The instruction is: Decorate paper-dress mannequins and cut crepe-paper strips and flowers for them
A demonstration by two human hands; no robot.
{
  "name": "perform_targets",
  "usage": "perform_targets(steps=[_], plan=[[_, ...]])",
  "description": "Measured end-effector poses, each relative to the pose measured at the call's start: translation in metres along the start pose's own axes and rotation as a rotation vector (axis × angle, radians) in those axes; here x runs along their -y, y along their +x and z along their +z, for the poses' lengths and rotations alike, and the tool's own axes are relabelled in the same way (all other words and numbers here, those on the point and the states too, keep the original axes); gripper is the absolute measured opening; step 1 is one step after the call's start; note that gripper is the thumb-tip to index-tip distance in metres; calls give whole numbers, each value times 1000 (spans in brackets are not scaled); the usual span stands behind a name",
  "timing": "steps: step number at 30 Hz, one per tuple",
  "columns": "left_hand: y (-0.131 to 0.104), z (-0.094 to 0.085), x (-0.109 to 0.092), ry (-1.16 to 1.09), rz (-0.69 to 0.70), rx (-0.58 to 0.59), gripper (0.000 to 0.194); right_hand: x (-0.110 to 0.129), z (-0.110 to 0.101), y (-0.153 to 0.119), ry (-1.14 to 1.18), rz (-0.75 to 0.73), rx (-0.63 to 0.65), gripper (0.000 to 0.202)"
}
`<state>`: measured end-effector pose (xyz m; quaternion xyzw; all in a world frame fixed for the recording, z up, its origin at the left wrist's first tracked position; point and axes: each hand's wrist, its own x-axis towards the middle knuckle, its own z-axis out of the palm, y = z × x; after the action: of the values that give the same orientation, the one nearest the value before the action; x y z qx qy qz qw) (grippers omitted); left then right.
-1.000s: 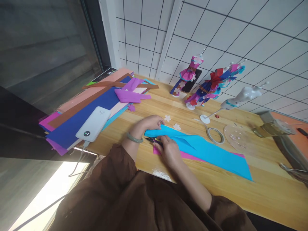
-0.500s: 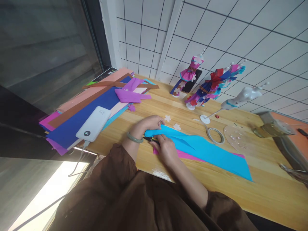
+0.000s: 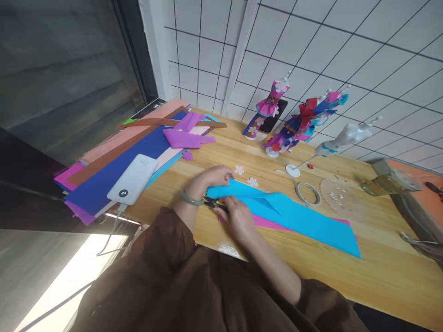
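- Currently I see the blue sheet [image 3: 311,220] lying on the table [image 3: 391,263], pink sheet [image 3: 268,222] partly under it
- Left hand [image 3: 218,175]: fingers curled together, clamped on blue sheet's left end
- Right hand [image 3: 238,217]: fingers wrapped round black scissors [image 3: 213,203], at blue sheet's near edge
- Pale flower cutouts [image 3: 252,182], just beyond blue sheet

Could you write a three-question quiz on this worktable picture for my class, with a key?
1. What does the right hand hold? A) a phone; B) black scissors; C) a tape roll.
2. True or false: the white power bank lies on a stack of coloured sheets.
3. Fill the gap: by the left hand, the long sheet lying over a pink sheet is bright ____.

Key: 1. B. 2. True. 3. Blue.
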<state>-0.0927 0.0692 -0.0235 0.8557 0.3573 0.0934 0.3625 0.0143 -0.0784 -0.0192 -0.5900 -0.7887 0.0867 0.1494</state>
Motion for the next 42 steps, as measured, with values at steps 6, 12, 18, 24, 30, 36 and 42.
perform_targets(steps=[6,12,18,24,30,36,42], plan=[[2,2,5,-10,2,0,37,-4,-14,-30,120,-90,35,30],[0,1,6,-86,-10,6,25,-44,-27,-81,172,12,-33,26],[-1,-3,4,-85,13,-4,21,-127,-56,-141,-2,361,-269,40],[-6,-12,0,-35,20,-41,22,-243,-96,-211,-345,783,-379,59],[-8,-15,1,-98,-16,-44,25,-298,-100,-242,-480,866,-311,55],[-14,-22,-11,-63,-24,-80,32,-292,-94,-227,-580,817,-467,46],[-24,-26,-23,-15,-32,-139,40,-269,-97,-160,-281,388,-460,39]])
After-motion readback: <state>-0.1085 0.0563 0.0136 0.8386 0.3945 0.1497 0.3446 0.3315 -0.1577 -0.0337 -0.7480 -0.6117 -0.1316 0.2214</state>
